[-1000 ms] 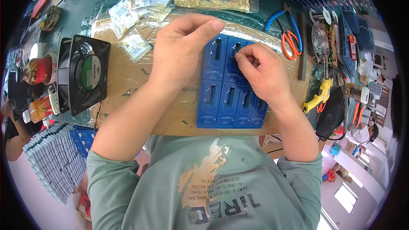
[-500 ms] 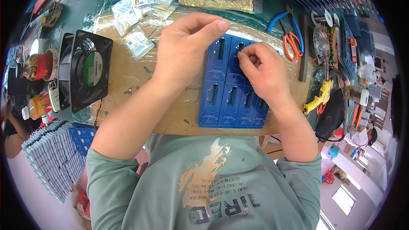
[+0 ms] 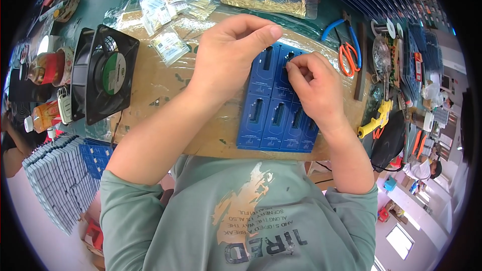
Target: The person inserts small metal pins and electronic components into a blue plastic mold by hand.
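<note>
I see my left hand (image 3: 228,55) resting on the blue slotted blocks (image 3: 276,103), right hand (image 3: 314,88) pinching at one slot, black fan (image 3: 105,73) nearby on the bench (image 3: 150,88).

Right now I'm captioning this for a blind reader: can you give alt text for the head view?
The left hand steadies a block of blue plastic connector housings on a cardboard sheet while the right hand pinches at a slot. A black cooling fan stands left; orange-handled pliers lie right.

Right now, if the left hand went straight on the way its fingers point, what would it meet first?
The left hand points right, across the blue plastic blocks. Its fingertips would probably first meet the right hand, whose fingers pinch at a slot close beside them; depth is unclear.
</note>
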`<state>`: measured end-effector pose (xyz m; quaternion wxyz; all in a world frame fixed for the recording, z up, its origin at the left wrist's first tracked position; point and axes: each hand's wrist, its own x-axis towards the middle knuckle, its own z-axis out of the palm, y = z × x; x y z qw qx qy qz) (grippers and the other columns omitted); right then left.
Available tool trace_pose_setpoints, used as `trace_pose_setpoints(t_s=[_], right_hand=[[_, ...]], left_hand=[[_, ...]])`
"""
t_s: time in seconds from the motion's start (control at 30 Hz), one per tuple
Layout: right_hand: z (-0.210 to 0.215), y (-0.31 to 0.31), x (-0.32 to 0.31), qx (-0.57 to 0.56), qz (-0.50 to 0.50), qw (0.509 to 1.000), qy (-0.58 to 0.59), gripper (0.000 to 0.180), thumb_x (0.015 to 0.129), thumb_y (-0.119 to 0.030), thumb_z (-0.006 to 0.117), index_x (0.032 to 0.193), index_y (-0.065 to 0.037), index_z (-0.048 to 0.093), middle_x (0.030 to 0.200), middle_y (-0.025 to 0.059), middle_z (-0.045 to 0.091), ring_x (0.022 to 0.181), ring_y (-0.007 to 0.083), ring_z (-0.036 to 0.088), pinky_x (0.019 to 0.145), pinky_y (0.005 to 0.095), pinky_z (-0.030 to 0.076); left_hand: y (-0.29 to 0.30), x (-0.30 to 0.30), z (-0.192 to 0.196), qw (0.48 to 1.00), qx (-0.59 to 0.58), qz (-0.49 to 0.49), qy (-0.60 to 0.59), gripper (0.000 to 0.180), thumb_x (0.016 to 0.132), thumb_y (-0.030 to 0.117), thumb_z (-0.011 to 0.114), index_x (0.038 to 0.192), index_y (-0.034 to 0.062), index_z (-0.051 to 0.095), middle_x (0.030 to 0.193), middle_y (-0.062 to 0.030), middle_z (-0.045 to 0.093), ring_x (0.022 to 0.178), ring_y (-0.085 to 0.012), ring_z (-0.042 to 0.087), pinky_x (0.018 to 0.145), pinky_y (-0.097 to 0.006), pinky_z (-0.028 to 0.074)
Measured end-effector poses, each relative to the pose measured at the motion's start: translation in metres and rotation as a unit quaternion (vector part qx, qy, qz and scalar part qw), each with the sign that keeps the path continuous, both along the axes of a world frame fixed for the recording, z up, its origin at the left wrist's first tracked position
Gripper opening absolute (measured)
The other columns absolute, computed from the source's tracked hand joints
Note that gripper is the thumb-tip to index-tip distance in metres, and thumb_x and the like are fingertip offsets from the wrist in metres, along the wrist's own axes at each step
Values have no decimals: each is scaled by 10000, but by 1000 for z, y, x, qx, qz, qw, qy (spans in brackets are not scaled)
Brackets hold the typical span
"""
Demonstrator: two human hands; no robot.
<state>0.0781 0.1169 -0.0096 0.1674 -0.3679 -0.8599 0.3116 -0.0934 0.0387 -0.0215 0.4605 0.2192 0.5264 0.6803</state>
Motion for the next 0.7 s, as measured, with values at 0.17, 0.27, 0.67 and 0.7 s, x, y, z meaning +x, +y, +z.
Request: trace_pose_setpoints(t_s=[0.17, 0.27, 0.67, 0.7], right_hand=[[1, 0, 1, 16, 12, 1000, -7, 81, 828, -119, 661, 890, -66, 660, 833, 110, 636, 788, 321, 629, 703, 389, 510], [2, 2, -1, 3, 14, 1000, -16, 78, 822, -114, 658, 880, -62, 658, 835, 111, 638, 786, 321, 631, 702, 389, 510], [10, -2, -7, 37, 6, 997, -65, 77, 822, -135, 662, 863, -70, 657, 836, 116, 642, 770, 338, 640, 686, 416, 518], [11, -3, -8, 36, 5, 997, -65, 77, 822, -135, 662, 863, -70, 657, 836, 116, 642, 770, 338, 640, 686, 416, 518]], left_hand=[[0, -1, -1, 1000, 6, -1, -10, 193, 873, 183, 765, 968, 21, 721, 768, 36, 601, 648, -34, 451, 567, -196, 357], [-1, -2, -3, 1000, -1, -9, 8, 230, 881, 211, 747, 972, 1, 722, 849, -7, 684, 774, -52, 574, 689, -217, 469], [-1, -3, 1, 1000, -10, -15, 9, 226, 883, 215, 743, 962, 3, 724, 828, 6, 674, 755, -47, 551, 673, -216, 453], [-1, -3, 0, 1000, -9, -15, 9, 228, 883, 215, 743, 963, 3, 724, 830, 6, 674, 758, -48, 553, 676, -215, 454]])
